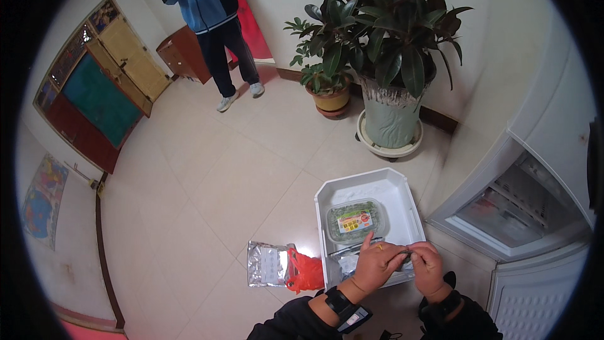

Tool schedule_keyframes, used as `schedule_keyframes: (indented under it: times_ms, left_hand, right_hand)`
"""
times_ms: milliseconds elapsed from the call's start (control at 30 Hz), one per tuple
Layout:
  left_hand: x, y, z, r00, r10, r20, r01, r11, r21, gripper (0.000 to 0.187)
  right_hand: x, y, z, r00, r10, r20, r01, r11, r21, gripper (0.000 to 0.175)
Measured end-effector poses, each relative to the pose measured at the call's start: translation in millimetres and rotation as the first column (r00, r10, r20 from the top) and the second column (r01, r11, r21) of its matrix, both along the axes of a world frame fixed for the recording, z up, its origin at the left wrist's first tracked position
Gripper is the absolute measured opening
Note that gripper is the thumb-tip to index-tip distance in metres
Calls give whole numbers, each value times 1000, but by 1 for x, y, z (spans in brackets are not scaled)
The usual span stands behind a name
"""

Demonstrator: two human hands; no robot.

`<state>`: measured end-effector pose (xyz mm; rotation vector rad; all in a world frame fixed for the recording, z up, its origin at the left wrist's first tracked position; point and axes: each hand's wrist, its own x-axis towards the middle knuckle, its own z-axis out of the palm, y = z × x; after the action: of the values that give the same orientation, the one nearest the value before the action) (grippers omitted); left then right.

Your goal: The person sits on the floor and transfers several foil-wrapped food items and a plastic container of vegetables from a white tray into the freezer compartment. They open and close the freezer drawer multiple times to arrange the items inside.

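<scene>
Both my hands meet over the near right corner of a white plastic drawer (398, 189) on the floor. My left hand (376, 264) and my right hand (427, 264) pinch a small dark item (406, 256) between their fingertips; it may be a knotted bag end, but its kind is not plain. Within the drawer, a clear lidded plastic container (356, 220) of green contents bears a printed label. Nearer me lie clear plastic packages (348, 264), partly hidden by my left hand. A red plastic bag (304, 271) and a silver foil pouch (269, 264) lie left of the drawer.
At the right stands an open refrigerator (519, 203) with its lower door (542, 293) swung out. A large potted rubber plant (391, 118) and a smaller potted plant (330, 99) stand behind the drawer. Farther back, a person (207, 14) stands holding a white-edged item beside a brown cabinet (184, 54).
</scene>
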<state>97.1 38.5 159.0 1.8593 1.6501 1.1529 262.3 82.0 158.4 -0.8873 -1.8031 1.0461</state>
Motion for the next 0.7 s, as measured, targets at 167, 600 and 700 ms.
schedule_keyframes:
  times_ms: [167,600,700]
  left_hand:
    - [-11,9,-5,1000,5,-27,-6,1000,-22,15]
    - [-46,19,-15,990,66,129,-52,993,-109,11]
    - [-40,24,-21,801,157,578,-43,977,-207,19]
  right_hand:
    - [10,12,7,996,-88,33,88,996,8,11]
    - [42,30,0,936,-266,-231,156,902,-403,15]
    - [43,36,0,842,-282,-460,14,864,-504,16]
